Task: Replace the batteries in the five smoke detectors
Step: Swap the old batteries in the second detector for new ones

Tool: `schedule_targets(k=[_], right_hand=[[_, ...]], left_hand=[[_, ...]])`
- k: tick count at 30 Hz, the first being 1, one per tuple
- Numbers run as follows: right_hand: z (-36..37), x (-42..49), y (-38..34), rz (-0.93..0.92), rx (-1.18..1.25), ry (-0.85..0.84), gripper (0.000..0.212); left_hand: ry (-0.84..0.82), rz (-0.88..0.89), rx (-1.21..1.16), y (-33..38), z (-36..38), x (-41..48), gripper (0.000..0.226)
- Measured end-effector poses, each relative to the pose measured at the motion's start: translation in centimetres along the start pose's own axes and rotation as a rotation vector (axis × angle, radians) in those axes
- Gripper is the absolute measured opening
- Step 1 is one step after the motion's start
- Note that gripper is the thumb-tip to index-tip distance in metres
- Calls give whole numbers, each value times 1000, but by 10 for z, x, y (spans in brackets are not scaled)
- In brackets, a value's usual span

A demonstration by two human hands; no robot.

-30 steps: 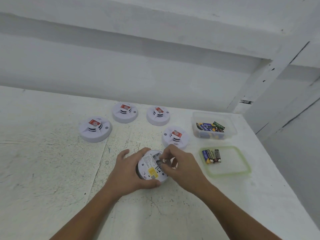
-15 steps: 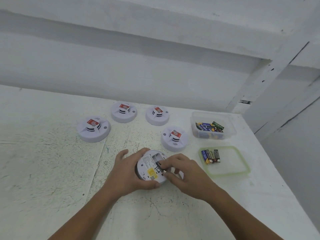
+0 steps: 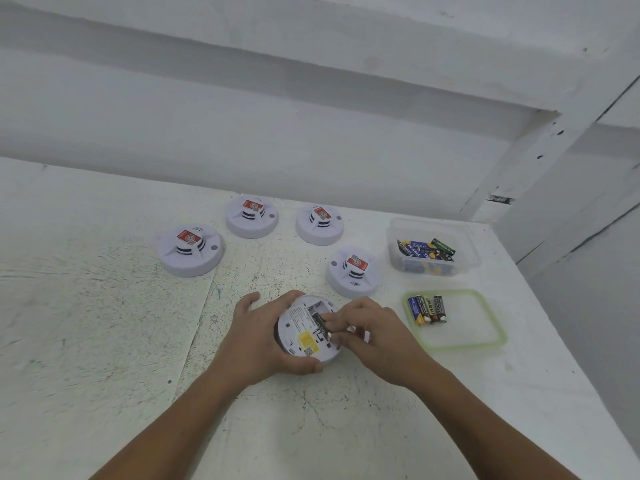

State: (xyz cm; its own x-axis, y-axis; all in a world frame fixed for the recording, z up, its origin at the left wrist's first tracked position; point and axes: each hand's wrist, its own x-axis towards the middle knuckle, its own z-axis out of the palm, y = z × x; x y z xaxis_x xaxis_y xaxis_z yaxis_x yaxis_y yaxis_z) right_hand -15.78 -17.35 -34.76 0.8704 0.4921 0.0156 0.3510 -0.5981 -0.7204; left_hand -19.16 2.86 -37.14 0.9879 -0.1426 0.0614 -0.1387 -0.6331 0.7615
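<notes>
Table: Where it meets the white wall (image 3: 311,150) at the far side, the scuffed white tabletop (image 3: 86,323) ends. Its right edge runs just beyond the two containers. Broad bare surface lies to the left and along the near edge.
Left hand: the left hand (image 3: 263,337) comes in from the near edge, palm down. Its fingers and thumb are curled round the left rim of the upturned white round smoke detector (image 3: 304,341), gripping it on the table at near centre.
Right hand: the right hand (image 3: 377,341) comes in from the near right with fingers bent. Thumb and fingertips pinch a dark cylindrical battery (image 3: 320,323) at the detector's open battery compartment.
Other detectors: four white round smoke detectors with red stickers (image 3: 190,249) stand face up in an arc beyond the hands, apart from one another. The nearest one (image 3: 354,271) sits just beyond the right hand.
Tub: a clear plastic tub (image 3: 464,265) of mixed batteries stands far right, near the table's right edge.
Lid: a green-rimmed clear plastic lid (image 3: 485,337) lies nearer, right of the right hand. Three batteries (image 3: 427,309) lie side by side at its left end.
</notes>
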Motion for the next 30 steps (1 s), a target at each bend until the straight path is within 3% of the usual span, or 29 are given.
schedule_targets(k=[7,14,24,30], right_hand=[[0,4,-6,14,-46,-20,15],[2,7,-6,4,-97,-21,19],[3,2,-7,-33,-79,-38,26],[4,3,-7,-7,-83,-29,27]], left_hand=[[11,-12,-11,-2,1,2,103],[9,-8,-16,-9,6,4,89],[-5,-21,35,-18,10,6,110],[-4,-19,9,-14,9,6,106]])
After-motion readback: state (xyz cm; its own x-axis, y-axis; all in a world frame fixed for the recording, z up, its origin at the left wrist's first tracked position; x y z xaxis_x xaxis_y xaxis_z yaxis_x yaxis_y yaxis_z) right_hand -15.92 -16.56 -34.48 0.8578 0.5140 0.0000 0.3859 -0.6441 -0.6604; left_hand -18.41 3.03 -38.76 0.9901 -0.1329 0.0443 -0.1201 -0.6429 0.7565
